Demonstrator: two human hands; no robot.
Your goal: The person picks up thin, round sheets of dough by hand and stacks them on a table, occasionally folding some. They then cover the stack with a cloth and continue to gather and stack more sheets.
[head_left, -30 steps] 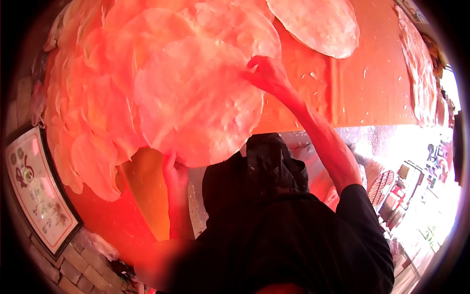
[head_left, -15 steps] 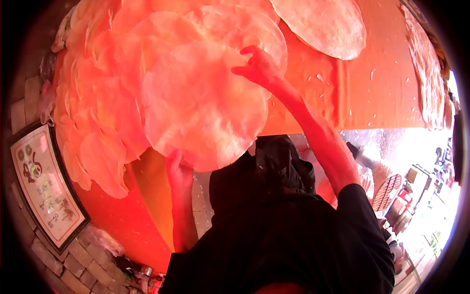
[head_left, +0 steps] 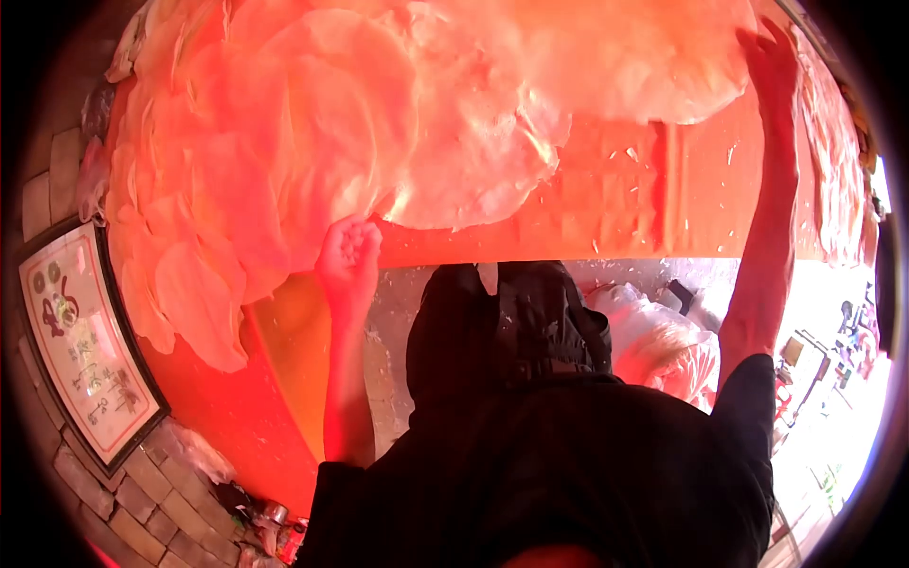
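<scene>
One broad orange-red table (head_left: 606, 222) fills the upper view. Over its left half lies one wide spread of thin round sheets (head_left: 208, 161), pale pink in the reddish light, wrinkled, with ragged, curling edges; they overlap too closely to count. At the top of the table, towards the right, is one large sheet (head_left: 644, 71), smooth and pale, its rounded lower edge clear but its left side merging into the others. One dark-framed panel (head_left: 90, 346) with brush-like writing stands at left. One narrow strip of wrinkled layers (head_left: 833, 161) runs along the table's right side. One clear plastic bag (head_left: 653, 336) sits beyond the near edge. There are two hands: the right (head_left: 772, 62) is at the large sheet's right edge, fingers apart, contact impossible to tell; the left (head_left: 350, 251) is just beside the spread's near edge, fingers curled together. Several small pale scraps (head_left: 631, 153) dot the table.
</scene>
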